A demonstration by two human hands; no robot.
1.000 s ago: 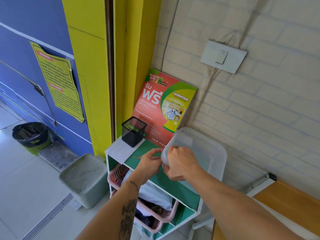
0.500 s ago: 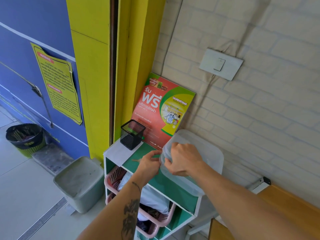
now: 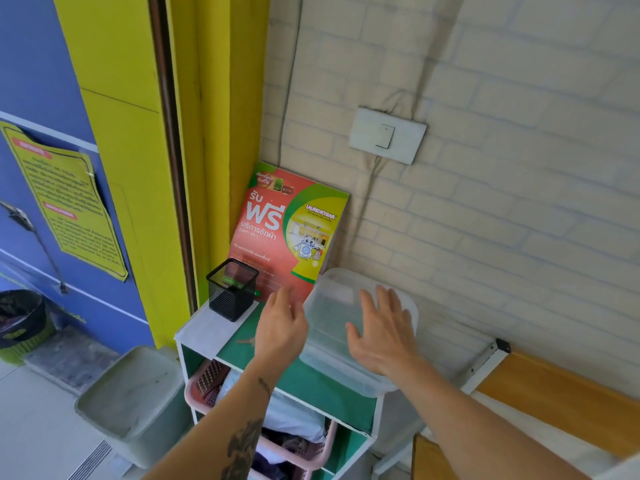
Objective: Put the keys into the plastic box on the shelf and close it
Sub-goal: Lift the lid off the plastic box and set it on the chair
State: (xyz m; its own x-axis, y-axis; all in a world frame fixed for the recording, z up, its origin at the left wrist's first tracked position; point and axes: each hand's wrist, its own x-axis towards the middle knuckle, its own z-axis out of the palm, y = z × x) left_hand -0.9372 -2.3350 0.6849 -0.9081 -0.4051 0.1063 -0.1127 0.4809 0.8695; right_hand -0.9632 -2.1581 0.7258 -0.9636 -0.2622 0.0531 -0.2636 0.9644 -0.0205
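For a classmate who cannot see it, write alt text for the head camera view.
Two open hands, left hand and right hand, hover over a lidded translucent plastic box on a green-topped shelf. A black mesh holder and a red laundry poster stand behind, against a brick wall.

The plastic box point(image 3: 337, 317) is a translucent, whitish rectangular container with rounded corners, and it sits on the right part of the shelf's point(image 3: 207, 332) green top, its far end near the brick wall and its near end reaching the shelf's front right corner. Its lid point(image 3: 332, 292) lies flat over the top, though whether it is pressed fully shut cannot be told. The contents are not readable through the cloudy plastic. 1 small brownish object, possibly a key point(image 3: 246, 341), lies flat on the green surface left of the box.
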